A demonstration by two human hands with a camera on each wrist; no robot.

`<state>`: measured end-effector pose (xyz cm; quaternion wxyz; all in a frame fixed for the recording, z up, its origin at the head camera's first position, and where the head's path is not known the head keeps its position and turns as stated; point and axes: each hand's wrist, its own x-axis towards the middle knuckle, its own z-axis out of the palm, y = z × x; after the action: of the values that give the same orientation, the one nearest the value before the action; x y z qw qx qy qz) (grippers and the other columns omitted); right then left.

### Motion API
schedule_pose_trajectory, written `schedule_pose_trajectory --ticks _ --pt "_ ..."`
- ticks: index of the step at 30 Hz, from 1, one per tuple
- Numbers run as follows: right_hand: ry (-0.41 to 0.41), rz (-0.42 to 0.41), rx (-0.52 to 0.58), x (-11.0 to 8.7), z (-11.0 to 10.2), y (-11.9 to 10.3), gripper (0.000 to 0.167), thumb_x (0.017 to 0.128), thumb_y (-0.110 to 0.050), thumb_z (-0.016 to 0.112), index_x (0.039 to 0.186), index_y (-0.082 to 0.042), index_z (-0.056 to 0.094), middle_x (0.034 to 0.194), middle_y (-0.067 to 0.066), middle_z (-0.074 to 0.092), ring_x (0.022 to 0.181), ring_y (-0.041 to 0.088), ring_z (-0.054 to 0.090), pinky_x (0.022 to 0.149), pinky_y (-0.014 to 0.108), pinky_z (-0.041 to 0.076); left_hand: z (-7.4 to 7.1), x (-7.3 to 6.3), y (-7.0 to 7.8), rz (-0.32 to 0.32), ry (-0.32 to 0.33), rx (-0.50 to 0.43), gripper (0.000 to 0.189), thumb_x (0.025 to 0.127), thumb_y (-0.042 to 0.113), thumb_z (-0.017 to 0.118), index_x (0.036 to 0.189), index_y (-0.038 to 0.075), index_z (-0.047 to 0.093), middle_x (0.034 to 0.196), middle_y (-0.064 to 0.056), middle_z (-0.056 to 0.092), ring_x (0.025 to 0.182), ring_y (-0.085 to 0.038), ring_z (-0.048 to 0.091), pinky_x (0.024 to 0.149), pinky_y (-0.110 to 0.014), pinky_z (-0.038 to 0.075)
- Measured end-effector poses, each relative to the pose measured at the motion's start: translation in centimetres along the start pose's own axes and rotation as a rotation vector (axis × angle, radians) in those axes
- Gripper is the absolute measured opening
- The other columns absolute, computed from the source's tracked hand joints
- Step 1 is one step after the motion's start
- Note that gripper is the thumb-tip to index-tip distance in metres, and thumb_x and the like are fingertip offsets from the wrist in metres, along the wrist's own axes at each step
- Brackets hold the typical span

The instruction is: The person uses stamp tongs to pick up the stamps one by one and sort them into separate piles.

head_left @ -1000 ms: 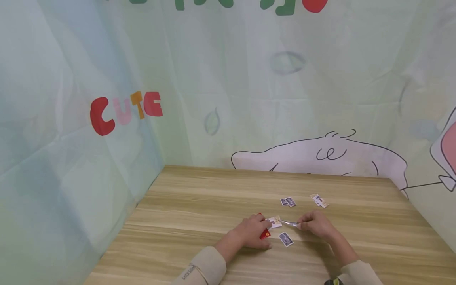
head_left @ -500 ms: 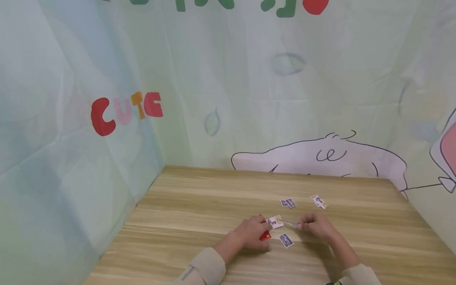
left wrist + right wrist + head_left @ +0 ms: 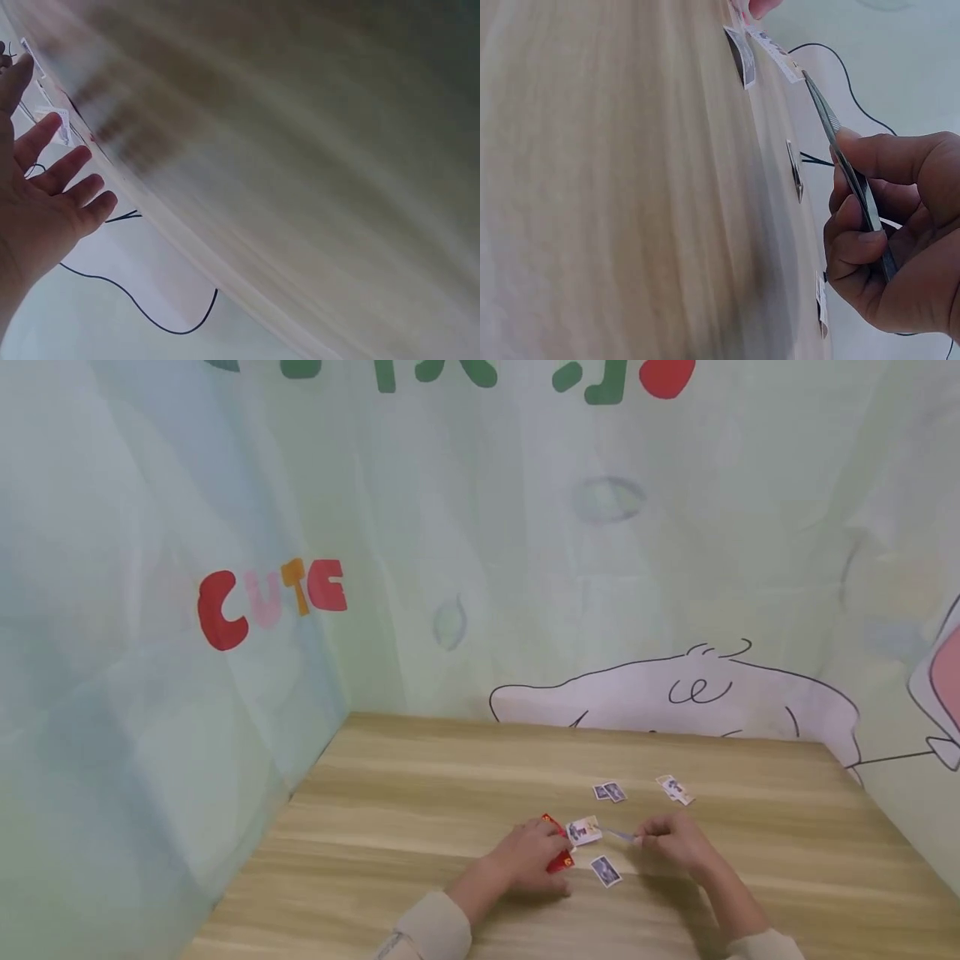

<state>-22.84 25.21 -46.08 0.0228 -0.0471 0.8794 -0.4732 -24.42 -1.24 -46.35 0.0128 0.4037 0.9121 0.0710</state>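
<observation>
My right hand (image 3: 675, 843) grips metal tweezers (image 3: 844, 161) between thumb and fingers. Their tips meet the edge of a small stamp-like paper piece (image 3: 583, 832) with a coloured picture. The paper's left end lies by the fingertips of my left hand (image 3: 528, 857). That hand rests over a red flat piece (image 3: 561, 862), its fingers extended and loosely spread; most of the red piece is hidden beneath it. In the left wrist view the left hand (image 3: 52, 187) shows its palm side with relaxed fingers. Just below the held paper lies a dark purple, white-bordered piece (image 3: 606, 871).
Farther back on the wooden table (image 3: 420, 777) lie two overlapping purple pieces (image 3: 614, 792). To their right is an overlapping group of pale picture pieces (image 3: 677, 790). A printed cloth backdrop (image 3: 405, 527) rises at the table's back and left edges.
My right hand and tweezers have shifted slightly right, and the paper at their tips has slid out a little from the left fingers, showing more. The left hand stays on the red piece.
</observation>
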Motion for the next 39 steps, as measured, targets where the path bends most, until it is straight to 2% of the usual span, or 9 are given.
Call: schedule_pose_trajectory --ticks 6,9,17,25,31,39 --pt "0.031 0.026 0.021 -0.9 -0.3 0.1 0.013 0.079 -0.001 0.065 0.087 0.009 0.066 0.082 0.007 0.063 0.071 0.018 0.051 0.063 0.031 0.043 -0.1 -0.5 -0.1 -0.024 0.013 -0.040 0.053 0.078 0.043 0.070 0.122 0.015 0.060 0.123 -0.003 0.053 0.114 -0.018 0.047 0.094 -0.033 0.039" --pt "0.042 0.035 0.015 -1.0 -0.4 0.2 0.014 0.080 -0.004 0.066 0.088 0.008 0.066 0.079 0.006 0.061 0.069 0.019 0.050 0.060 0.030 0.042 -0.4 -0.7 -0.4 -0.028 0.020 -0.021 0.052 0.079 0.043 0.070 0.123 0.016 0.060 0.123 -0.003 0.053 0.114 -0.018 0.047 0.093 -0.034 0.040" --pt "0.064 0.100 0.015 -1.6 -0.9 0.8 0.014 0.080 -0.005 0.064 0.091 0.004 0.066 0.077 0.006 0.059 0.068 0.020 0.047 0.059 0.031 0.040 -0.8 -1.4 -0.6 0.005 0.023 -0.010 0.049 0.080 0.043 0.068 0.121 0.017 0.061 0.125 -0.006 0.053 0.117 -0.021 0.046 0.093 -0.038 0.040" --pt "0.069 0.110 0.009 -2.0 -1.5 1.1 0.017 0.082 -0.006 0.063 0.093 0.006 0.066 0.079 0.007 0.061 0.070 0.020 0.048 0.060 0.031 0.040 -0.7 -2.4 -0.8 0.041 0.036 0.006 0.048 0.080 0.045 0.066 0.118 0.017 0.063 0.120 -0.003 0.055 0.112 -0.018 0.049 0.089 -0.035 0.042" --pt "0.089 0.109 -0.040 -2.4 -2.1 1.7 0.019 0.082 -0.009 0.064 0.094 0.006 0.066 0.085 0.008 0.063 0.076 0.019 0.051 0.065 0.033 0.040 -0.6 -3.0 -0.9 0.060 0.035 -0.003 0.046 0.081 0.045 0.066 0.117 0.017 0.063 0.114 0.001 0.054 0.105 -0.015 0.050 0.086 -0.033 0.043" --pt "0.097 0.118 -0.029 -2.5 -2.7 1.8 0.019 0.083 -0.009 0.064 0.095 0.006 0.066 0.085 0.008 0.062 0.076 0.019 0.050 0.065 0.033 0.039 -0.3 -3.8 -1.0 0.046 0.014 0.010 0.051 0.080 0.048 0.065 0.121 0.018 0.060 0.120 -0.002 0.053 0.112 -0.018 0.048 0.090 -0.035 0.040"
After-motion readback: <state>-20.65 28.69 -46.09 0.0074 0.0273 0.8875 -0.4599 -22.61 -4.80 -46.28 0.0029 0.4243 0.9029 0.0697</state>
